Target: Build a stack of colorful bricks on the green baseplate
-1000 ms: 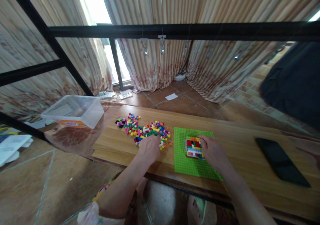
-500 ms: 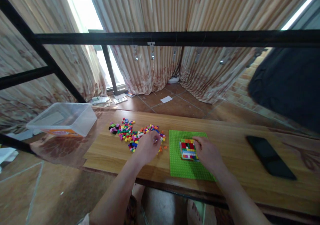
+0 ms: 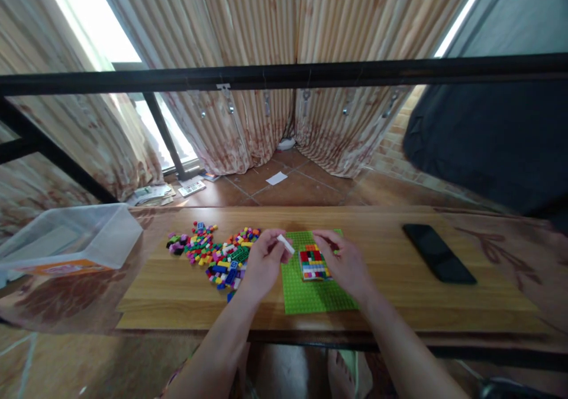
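Pinched in the fingers of my left hand is a long white building brick, held just over the left edge of the green baseplate. On the baseplate sits a small block built of multicoloured bricks, with red, yellow, blue and white rows showing. My right hand is at the right side of this block and covers part of it. Its fingers are bent and apart, with green showing in the gap, and I see no brick in them. Loose bricks lie in a pile left of my left hand.
A black phone lies on the wooden tabletop to the right. At the far left stands a clear plastic bin with an orange label. A dark metal bar crosses beyond the table, before striped curtains.
My left hand has come up from the brick pile towards the baseplate, now with the white brick. My right hand has lifted slightly off the built block. The whole view has shifted.
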A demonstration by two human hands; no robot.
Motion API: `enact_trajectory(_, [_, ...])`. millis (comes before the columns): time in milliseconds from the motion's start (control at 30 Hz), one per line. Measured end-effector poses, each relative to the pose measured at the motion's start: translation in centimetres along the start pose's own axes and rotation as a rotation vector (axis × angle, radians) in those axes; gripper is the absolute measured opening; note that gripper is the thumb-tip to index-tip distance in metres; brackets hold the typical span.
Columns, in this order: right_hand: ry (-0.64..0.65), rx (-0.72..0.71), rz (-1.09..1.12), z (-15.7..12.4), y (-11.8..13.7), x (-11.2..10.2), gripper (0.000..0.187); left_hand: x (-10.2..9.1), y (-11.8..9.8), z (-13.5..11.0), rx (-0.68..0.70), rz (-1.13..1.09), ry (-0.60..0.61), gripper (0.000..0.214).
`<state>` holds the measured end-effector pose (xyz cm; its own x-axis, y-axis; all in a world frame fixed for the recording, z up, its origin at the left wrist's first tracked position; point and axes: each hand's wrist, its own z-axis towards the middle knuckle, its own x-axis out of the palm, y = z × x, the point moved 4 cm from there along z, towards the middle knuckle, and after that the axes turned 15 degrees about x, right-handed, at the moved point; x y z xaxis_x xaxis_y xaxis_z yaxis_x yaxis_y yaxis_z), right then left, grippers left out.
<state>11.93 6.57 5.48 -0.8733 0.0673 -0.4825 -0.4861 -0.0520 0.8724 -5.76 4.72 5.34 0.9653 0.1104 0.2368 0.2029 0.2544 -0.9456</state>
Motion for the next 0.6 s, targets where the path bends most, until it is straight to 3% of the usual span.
enact_trajectory(300, [0.207,0.109,0.281,0.5,-0.6,0.0,0.027,4.1,0.2,-0.1,-0.007,-0.189,0.051,0.014])
enact_trajectory(467, [0.187,0.125,0.31,1.6,-1.3,-0.5,0.024,4.9,1.0,0.6,-0.002,-0.139,0.111,0.012])
enact_trajectory(600, [0.097,0.094,0.17,2.3,-1.8,-1.0,0.021,4.2,2.1,1.6,0.0,0.028,0.133,0.016])
